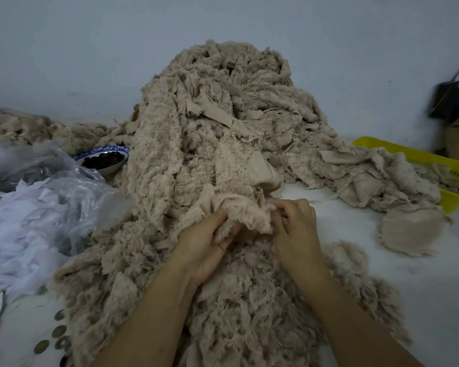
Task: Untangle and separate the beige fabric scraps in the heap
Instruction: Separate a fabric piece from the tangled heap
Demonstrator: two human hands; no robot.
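On the table [355, 234] the heap [217, 123] towers in front of me, spilling down to my arms and sideways into the yellow tray [403, 149]. At its foot I hold one fluffy scrap [245, 215], which looks knotted into the mass behind. My left hand [210, 242] grips it from below, fingers curled round the pile. My right hand [296, 226] pinches its other edge. If I tug hard, I judge the tangled strips could drag the slope over the bowl [101, 151], or the frayed edge could tear.
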